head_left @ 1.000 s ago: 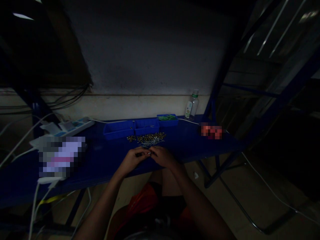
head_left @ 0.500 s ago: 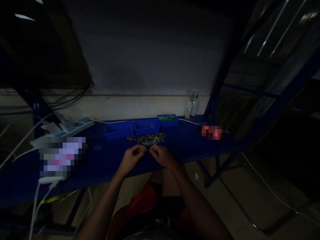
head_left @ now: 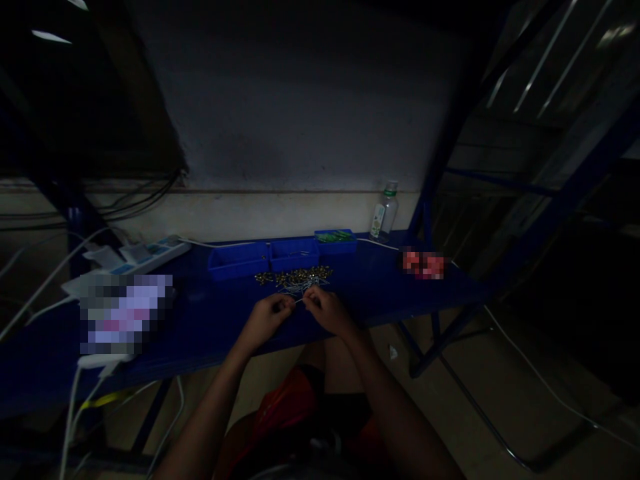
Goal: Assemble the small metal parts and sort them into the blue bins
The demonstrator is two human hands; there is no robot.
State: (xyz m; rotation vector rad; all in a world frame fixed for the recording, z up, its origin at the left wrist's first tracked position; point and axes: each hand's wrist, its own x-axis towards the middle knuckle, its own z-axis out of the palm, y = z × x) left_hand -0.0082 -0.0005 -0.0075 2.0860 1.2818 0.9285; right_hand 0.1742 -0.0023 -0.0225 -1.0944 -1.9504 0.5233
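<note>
My left hand is closed in a pinch, thumb against fingers, above the front part of the blue table. Facing it, my right hand pinches as well. A thin, pale metal pin spans the short gap between the two sets of fingertips; its ends are hidden in them. Just beyond my fingers lies a loose heap of thin silvery pins. Behind that spreads a pile of small brass-coloured pieces, too small and dark to name.
Blue bins line the back, one holding green pieces. A clear bottle stands at back right, near a blurred red object. On the left are a power strip, white cables and a blurred purple-white item.
My hands have drawn slightly apart, so more of the thin pin shows between the fingertips. My left hand sits a touch lower. The piles and bins look unchanged.
</note>
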